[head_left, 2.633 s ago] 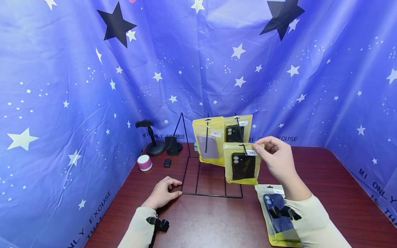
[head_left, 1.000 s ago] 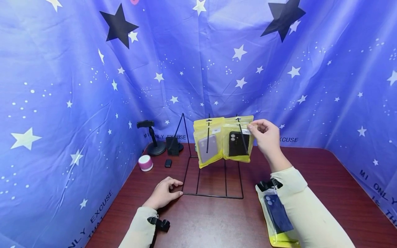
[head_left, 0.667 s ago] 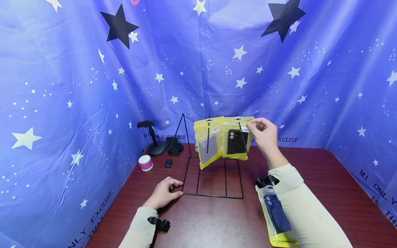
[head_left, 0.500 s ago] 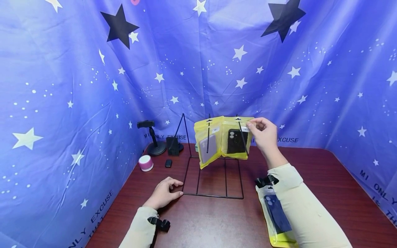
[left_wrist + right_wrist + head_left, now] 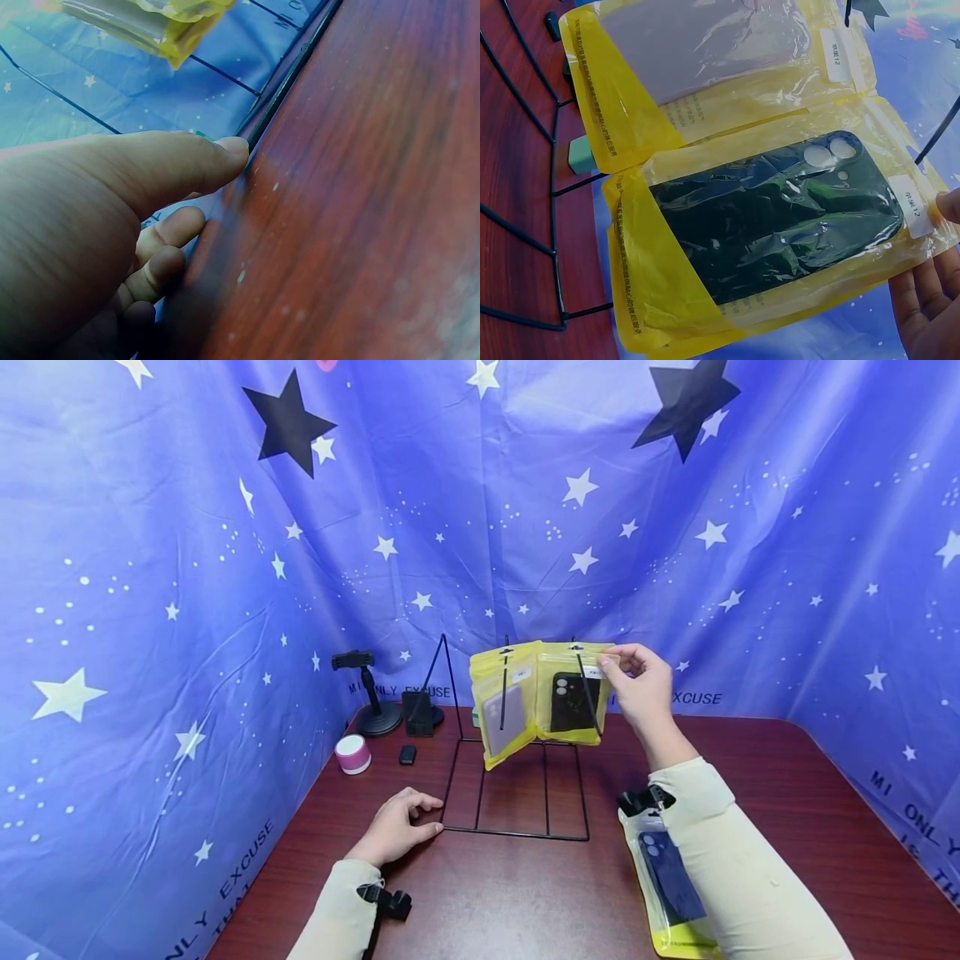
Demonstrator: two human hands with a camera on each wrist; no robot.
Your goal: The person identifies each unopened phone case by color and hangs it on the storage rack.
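My right hand [image 5: 643, 681] pinches the upper right corner of a clear-and-yellow bag with a black phone case [image 5: 573, 702]. Its hang hole is on the right prong of a black wire display rack [image 5: 517, 835], and the bag hangs in front of another. In the right wrist view the thumb lies beside the bag's white label [image 5: 912, 206]. Left of it hangs a bagged lilac phone case [image 5: 504, 722] on another prong. My left hand [image 5: 393, 828] holds the rack's front left corner at the tabletop; the left wrist view shows the thumb [image 5: 232, 150] against the wire.
A bagged dark blue phone case [image 5: 675, 877] lies on the table [image 5: 510, 902], partly under my right forearm. Behind the left hand stand a pink-and-white round jar [image 5: 352, 754], a small black object [image 5: 407, 755], a phone stand [image 5: 375, 714] and a black block [image 5: 417, 713].
My right hand has pushed the bagged black phone case back along the right prong, up against the bag behind it; in the last half second it barely moves. The left hand stays put.
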